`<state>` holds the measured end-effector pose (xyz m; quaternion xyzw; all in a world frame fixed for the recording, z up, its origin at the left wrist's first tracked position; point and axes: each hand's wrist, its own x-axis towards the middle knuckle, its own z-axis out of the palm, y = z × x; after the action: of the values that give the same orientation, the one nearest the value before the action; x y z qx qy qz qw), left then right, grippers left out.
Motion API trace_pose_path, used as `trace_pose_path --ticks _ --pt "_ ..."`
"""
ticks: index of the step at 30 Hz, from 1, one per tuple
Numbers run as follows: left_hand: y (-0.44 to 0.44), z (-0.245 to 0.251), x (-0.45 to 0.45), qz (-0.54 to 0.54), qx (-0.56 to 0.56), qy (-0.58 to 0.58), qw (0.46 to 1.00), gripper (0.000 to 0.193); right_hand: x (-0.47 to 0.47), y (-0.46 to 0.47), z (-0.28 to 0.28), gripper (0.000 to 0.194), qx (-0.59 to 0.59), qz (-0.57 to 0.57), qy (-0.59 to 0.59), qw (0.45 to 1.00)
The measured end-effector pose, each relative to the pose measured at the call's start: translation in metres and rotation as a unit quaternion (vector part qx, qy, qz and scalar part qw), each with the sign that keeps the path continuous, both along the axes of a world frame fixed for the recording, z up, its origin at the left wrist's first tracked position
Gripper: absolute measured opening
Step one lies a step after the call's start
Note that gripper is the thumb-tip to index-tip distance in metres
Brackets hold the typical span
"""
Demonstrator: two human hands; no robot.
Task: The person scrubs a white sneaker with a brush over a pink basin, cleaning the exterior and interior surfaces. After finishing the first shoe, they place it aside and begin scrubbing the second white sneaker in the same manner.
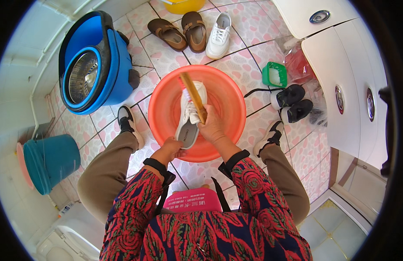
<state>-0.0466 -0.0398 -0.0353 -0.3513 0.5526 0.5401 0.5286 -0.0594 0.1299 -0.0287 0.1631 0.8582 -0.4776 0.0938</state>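
My left hand (172, 147) grips the heel of a white lace-up sneaker (201, 90), whose toe points away from me. A wooden scrubbing brush (192, 94) is held in my right hand (211, 125); its pink and white bristles lie against the front of the shoe, left of the handle. The brush hides part of the laces and upper. Both hands are over an orange-red plastic basin (235, 122) that stands on the floor between my feet. The shoe's grey insole (188, 135) bears writing.
Beyond the basin stand a second white sneaker (218, 37) and brown clogs (194, 34). A blue mop bucket (118, 62) is at left, above a teal bucket (56, 160). Right are a green container with white contents (274, 74), dark shoes (296, 106) and white cabinets (348, 71).
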Motion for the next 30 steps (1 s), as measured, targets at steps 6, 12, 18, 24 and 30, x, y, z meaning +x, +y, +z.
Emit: trace_pose_path --ticks 6,12,18,24,30 --pt "0.006 -0.029 0.001 0.039 -0.19 0.225 0.955 0.056 -0.005 0.007 -0.032 0.045 0.037 0.098 0.124 0.987" --pt "0.007 -0.064 -0.007 -0.147 -0.305 0.439 0.832 0.057 0.0 0.026 -0.072 0.032 0.113 0.135 0.099 0.979" --pt "0.029 -0.075 0.003 -0.18 -0.318 0.36 0.858 0.047 0.011 0.038 -0.098 0.028 0.158 0.145 0.034 0.976" --pt "0.037 -0.078 0.015 -0.221 -0.33 0.357 0.846 0.04 0.018 0.042 -0.1 0.028 0.213 0.175 -0.061 0.959" --pt "0.033 -0.081 0.018 -0.234 -0.326 0.35 0.847 0.035 0.018 0.041 -0.099 0.019 0.191 0.186 -0.149 0.952"
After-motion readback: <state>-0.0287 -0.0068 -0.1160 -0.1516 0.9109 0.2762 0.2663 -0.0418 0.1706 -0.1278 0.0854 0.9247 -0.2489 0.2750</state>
